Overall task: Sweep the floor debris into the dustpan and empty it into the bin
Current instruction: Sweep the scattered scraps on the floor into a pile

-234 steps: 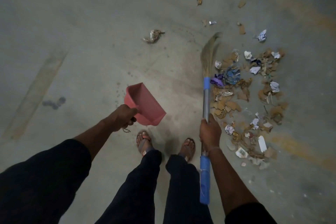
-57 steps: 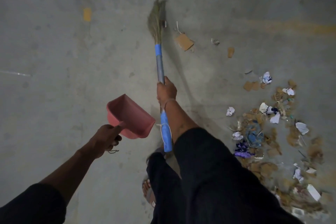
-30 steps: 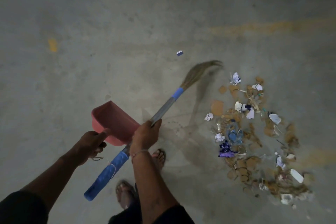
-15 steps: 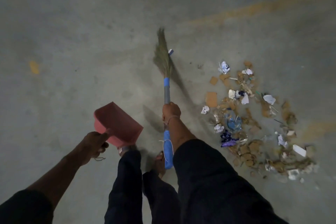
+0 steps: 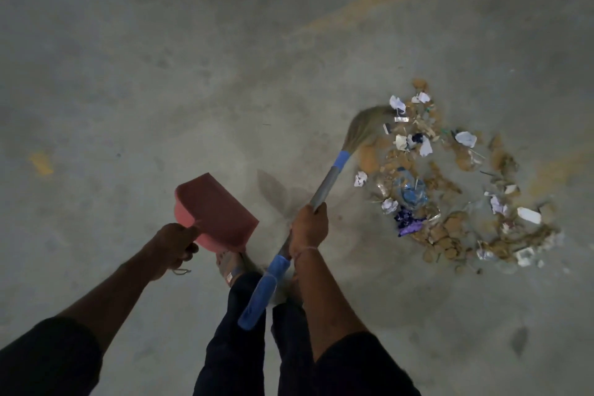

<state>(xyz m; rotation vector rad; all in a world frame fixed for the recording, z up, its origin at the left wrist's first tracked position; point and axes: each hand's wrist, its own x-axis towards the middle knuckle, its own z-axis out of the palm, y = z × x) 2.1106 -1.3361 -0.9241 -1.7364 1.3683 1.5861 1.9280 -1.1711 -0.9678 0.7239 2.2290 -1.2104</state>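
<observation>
The right hand (image 5: 309, 226) is wrapped round the broom (image 5: 324, 190) mid-shaft, its soft bristles touching the debris pile (image 5: 450, 183): light paper and cardboard scraps, likely to scatter. The left hand (image 5: 173, 246) grips the light, rigid pink dustpan (image 5: 218, 212) by its handle, clear of the concrete floor (image 5: 160, 90).

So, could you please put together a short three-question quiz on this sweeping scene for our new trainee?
1. True or false: the pink dustpan lies flat on the floor.
2. Which hand grips the broom? A) left hand B) right hand C) both hands
3. Fill in: the broom's bristles touch the ____ edge of the debris pile, as the camera sees it.

Key:
1. False; the left hand holds it by its handle, raised off the floor and empty.
2. B.
3. Left, near the pile's far end.
</observation>
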